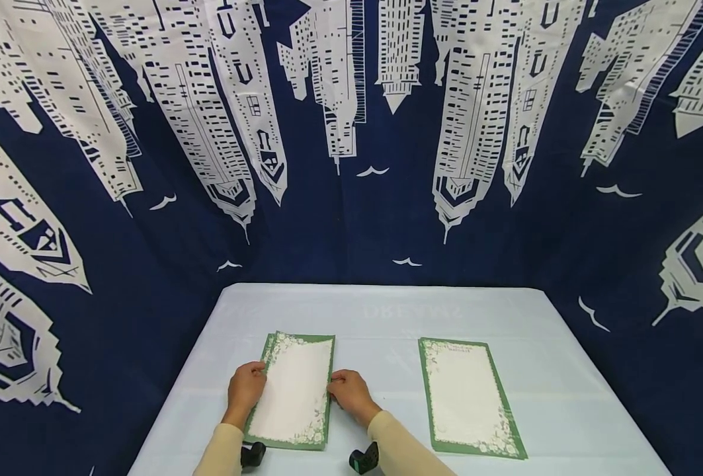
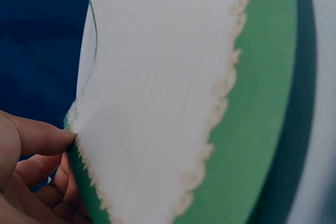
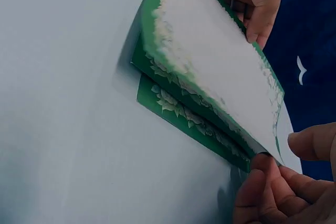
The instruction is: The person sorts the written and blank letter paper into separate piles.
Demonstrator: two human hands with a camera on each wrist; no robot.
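Note:
A stack of green-bordered floral paper sheets (image 1: 297,390) is at the left of the table, between both hands. The left hand (image 1: 247,391) pinches the left edge of the upper paper, with its thumb on top, as the left wrist view shows. At the opposite edge, the right hand (image 1: 352,395) has its curled fingers (image 3: 265,174) tucked at and under the upper sheet (image 3: 220,61), while the thumb is lifted off the paper. The upper paper bows and stands apart from a lower green sheet (image 3: 184,114), seen in the right wrist view.
A second pile of matching floral sheets (image 1: 467,396) lies to the right on the white table (image 1: 381,317). Dark blue cloth (image 1: 339,238) printed with white buildings and birds hangs behind and at the sides. Black wrist devices (image 1: 364,458) show near both sleeves.

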